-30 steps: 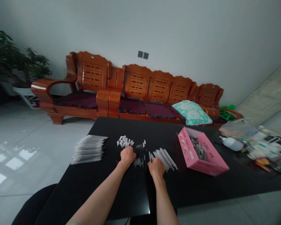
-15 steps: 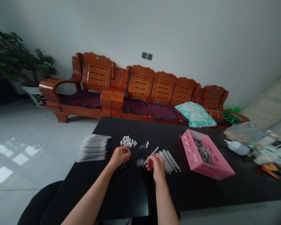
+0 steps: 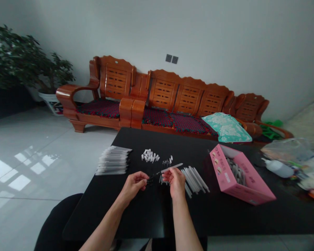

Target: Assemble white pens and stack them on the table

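Observation:
My right hand pinches a translucent whitish pen barrel, tilted with its far end up to the right. A thin dark piece, which looks like a refill, sticks out of the barrel's left end toward my left hand. My left thumb and finger close on a small black pen part, mostly hidden, beside a little pile of black parts. Behind lie white pen caps. Thin dark refills lie under and behind the barrel, and loose barrels rest right of my right hand.
Rows of whitish pens lie at the black table's left edge. A pink box holding grey parts stands on the right. Beyond it are a white bottle and plastic bags. A wooden sofa stands behind.
My left hand has moved from over the black parts near the caps to their near side, closer to the barrel. The barrel is turned flatter, and the dark piece now shows at its left end.

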A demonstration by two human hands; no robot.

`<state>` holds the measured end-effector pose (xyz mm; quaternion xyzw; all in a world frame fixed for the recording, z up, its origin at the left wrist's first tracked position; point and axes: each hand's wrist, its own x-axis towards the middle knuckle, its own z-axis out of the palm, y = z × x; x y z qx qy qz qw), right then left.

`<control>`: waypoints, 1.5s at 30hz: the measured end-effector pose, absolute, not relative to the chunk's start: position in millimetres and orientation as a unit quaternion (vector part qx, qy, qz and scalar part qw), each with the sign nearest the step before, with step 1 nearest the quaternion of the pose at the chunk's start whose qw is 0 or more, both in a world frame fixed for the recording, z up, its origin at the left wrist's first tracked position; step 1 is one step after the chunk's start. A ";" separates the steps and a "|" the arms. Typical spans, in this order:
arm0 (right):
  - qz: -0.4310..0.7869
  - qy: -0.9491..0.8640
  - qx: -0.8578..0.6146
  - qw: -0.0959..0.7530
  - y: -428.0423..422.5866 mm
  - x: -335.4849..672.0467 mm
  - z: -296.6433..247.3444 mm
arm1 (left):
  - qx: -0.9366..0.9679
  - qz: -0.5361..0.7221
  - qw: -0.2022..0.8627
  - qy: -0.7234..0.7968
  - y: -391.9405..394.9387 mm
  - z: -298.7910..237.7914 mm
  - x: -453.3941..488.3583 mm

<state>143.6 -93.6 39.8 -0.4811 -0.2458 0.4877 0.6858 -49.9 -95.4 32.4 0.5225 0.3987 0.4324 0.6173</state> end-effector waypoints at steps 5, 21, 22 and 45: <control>0.491 -0.255 -0.485 0.677 -93.2 141.4 37.0 | 0.530 0.429 0.612 0.402 -93.2 28.6 -51.1; 0.546 -0.263 -0.495 0.622 -101.7 104.4 34.3 | 0.515 0.499 0.556 0.420 -90.3 22.0 -25.8; 0.550 -0.261 -0.497 0.619 -103.0 99.0 34.5 | 0.504 0.512 0.545 0.432 -90.8 21.6 -21.5; 0.603 -0.231 -0.396 0.652 -110.7 138.2 -2.6 | 0.675 0.448 0.273 0.519 -62.3 -24.4 -64.5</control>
